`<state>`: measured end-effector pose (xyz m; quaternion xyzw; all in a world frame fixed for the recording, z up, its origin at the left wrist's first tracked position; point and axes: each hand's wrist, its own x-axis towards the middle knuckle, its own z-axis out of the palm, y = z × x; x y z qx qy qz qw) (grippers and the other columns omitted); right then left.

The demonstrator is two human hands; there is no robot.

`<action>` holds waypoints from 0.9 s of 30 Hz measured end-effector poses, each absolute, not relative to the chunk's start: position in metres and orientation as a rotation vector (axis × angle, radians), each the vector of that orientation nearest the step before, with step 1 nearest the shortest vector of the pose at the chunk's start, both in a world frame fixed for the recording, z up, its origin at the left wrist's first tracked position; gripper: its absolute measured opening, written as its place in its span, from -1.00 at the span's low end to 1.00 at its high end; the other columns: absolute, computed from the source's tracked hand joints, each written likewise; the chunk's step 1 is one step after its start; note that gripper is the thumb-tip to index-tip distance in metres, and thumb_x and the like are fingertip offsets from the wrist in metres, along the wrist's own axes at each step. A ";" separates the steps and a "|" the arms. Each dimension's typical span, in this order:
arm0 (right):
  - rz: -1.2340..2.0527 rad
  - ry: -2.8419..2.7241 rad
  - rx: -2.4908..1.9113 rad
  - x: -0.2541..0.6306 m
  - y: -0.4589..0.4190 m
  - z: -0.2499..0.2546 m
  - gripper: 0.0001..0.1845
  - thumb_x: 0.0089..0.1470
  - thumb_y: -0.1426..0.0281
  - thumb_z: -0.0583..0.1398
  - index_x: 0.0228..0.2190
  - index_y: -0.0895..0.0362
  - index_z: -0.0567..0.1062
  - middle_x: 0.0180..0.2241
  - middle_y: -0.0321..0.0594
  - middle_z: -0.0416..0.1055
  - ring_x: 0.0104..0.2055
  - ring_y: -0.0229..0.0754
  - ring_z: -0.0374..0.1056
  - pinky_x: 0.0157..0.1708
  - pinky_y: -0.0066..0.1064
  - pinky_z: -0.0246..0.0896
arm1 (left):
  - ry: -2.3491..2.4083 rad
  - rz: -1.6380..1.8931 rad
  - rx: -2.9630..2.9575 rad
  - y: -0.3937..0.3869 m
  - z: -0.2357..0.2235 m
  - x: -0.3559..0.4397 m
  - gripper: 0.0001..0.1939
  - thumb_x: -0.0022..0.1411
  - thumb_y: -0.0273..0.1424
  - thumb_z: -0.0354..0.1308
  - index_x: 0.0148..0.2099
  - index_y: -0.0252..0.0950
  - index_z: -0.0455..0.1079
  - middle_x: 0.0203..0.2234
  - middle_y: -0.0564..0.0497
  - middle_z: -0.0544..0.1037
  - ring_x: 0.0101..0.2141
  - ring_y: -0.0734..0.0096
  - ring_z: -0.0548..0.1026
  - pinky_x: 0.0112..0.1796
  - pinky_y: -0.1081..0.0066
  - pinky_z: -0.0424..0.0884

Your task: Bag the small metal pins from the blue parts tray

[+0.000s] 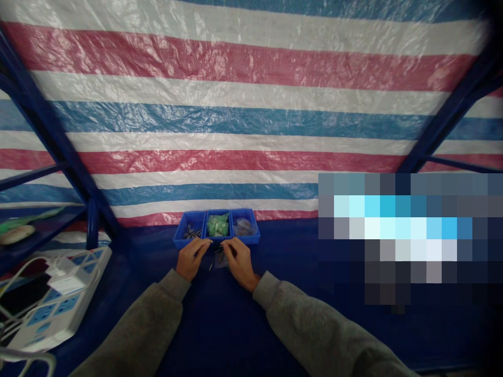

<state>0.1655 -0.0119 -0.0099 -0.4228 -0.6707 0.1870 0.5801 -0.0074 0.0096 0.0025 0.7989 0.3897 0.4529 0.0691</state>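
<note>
Worked close to the far edge of the tabletop [220, 324], left of its middle. The dark slender parts [211, 266] and a clear bag [220, 259] lay just in front of the bins, between my hands and partly behind the right one. Left hand [192, 257] and right hand [240, 262] faced each other, thumbs and forefingers drawn in towards the middle. Too small to tell whether either pair of tips was pressed together or pinching a part.

Bins stood side by side: left bin [181, 243] with more dark parts, middle bin [218, 212] with green packets [218, 225], right bin [253, 240] with clear packets [244, 228].

My read on doing it well: fine fingertip work, so wrists low and a light grip. Slim parts looked easy to roll or drop; best handled one at a time by the middle, right over the tabletop. Thin film probably clings and folds, so spreading it by opposite edges beats tugging at one. Main risk was a knuckle or cuff brushing loose parts astray or nudging a bin. Power strip [74, 314] by the left edge sat well apart, out of the way.
</note>
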 end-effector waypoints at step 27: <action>0.530 -1.627 -0.962 0.164 -0.011 -0.014 -0.80 0.16 0.34 0.04 -0.37 0.15 0.41 -0.48 -0.29 0.33 -0.47 -0.29 0.24 -0.43 -0.49 0.12 | 1.192 1.355 2.295 0.004 0.003 -0.006 -0.84 0.16 -0.34 0.11 -0.36 -0.30 0.45 -0.52 0.05 0.53 -0.52 0.51 0.46 -0.41 0.54 0.37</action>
